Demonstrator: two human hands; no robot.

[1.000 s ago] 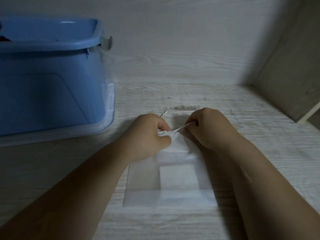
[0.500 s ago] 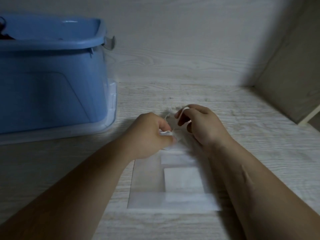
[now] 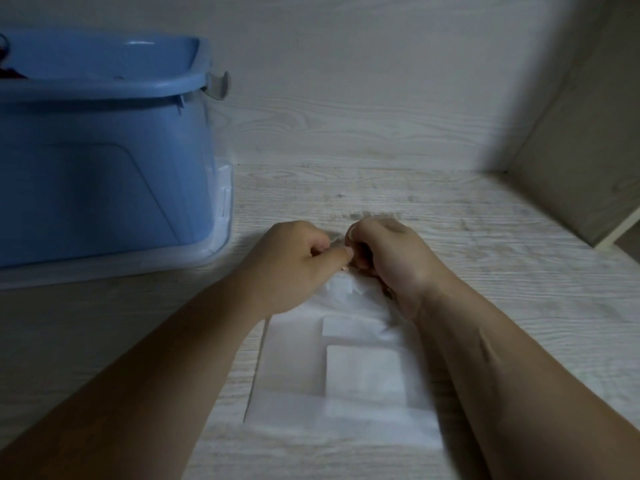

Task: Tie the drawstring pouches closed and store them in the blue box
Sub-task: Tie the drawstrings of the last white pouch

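Observation:
A white, see-through drawstring pouch lies flat on the pale wood surface in front of me, its gathered mouth pointing away. My left hand pinches the bunched neck of the pouch between thumb and fingers. Right beside it, my right hand has its fingers curled around the thin white drawstring, which is mostly hidden between the two hands. The blue box stands open at the left, about a hand's width from my left hand.
The blue box sits on a clear plastic lid with a latch at its right corner. Something dark shows inside the box at the far left. A wooden back wall and a side panel close off the far and right sides.
My right hand has come in close against my left hand at the pouch's neck; the drawstring that stretched out to the right a second ago is now tucked between the fingers.

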